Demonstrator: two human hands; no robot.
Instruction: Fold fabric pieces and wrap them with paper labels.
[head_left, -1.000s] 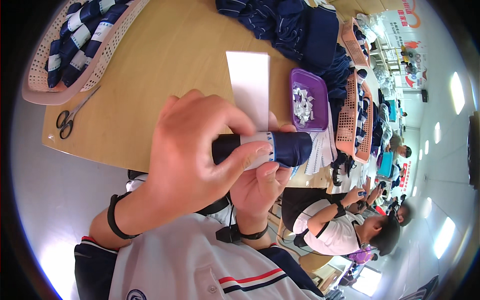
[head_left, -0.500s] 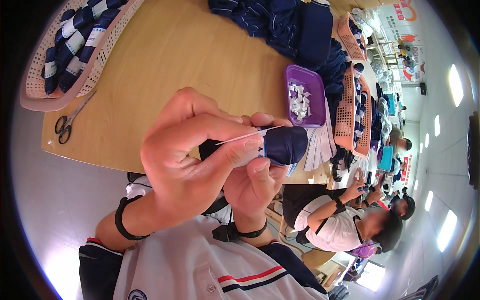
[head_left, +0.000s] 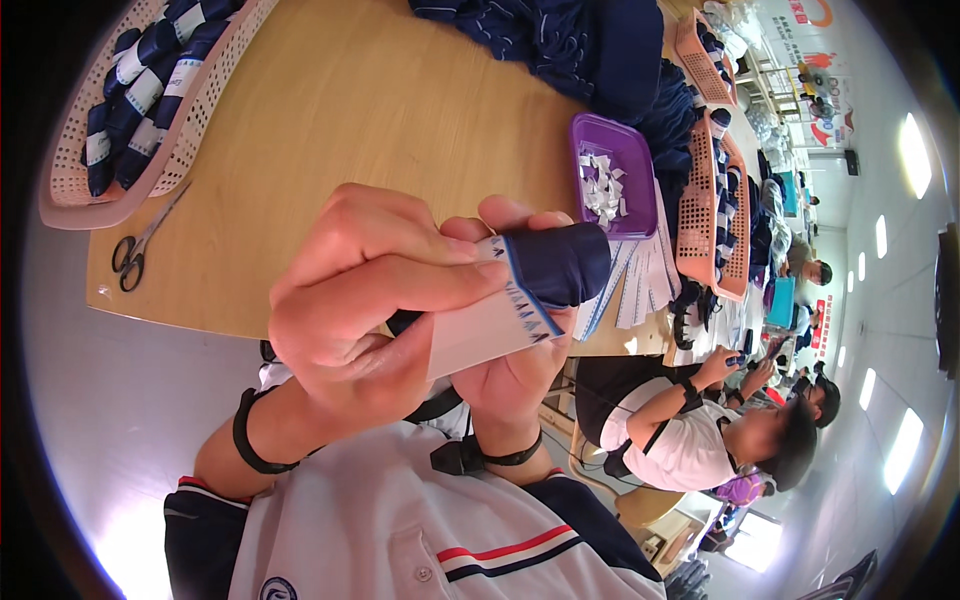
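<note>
A rolled bundle of navy fabric (head_left: 565, 262) sits in the palm of my right hand (head_left: 505, 385), whose fingertips show behind its far side. Around the bundle runs a white paper band (head_left: 485, 335) with a blue patterned edge, one end hanging loose toward me. My left hand (head_left: 350, 280) lies over the bundle, fingers pressed together on the band and covering part of the roll. The bundle's left end is mostly hidden by that hand.
Scissors (head_left: 128, 262) lie near the left table edge, below a pink basket (head_left: 190, 150) of banded navy rolls. To the right are a purple tray (head_left: 640, 185) of white pieces, paper strips (head_left: 640, 285), another pink basket (head_left: 700, 225) and navy fabric (head_left: 625, 60). A person (head_left: 670, 440) works at right.
The paper band's loose end has swung down from an edge-on position and now shows its flat face. My left fingers have shifted slightly left on the band.
</note>
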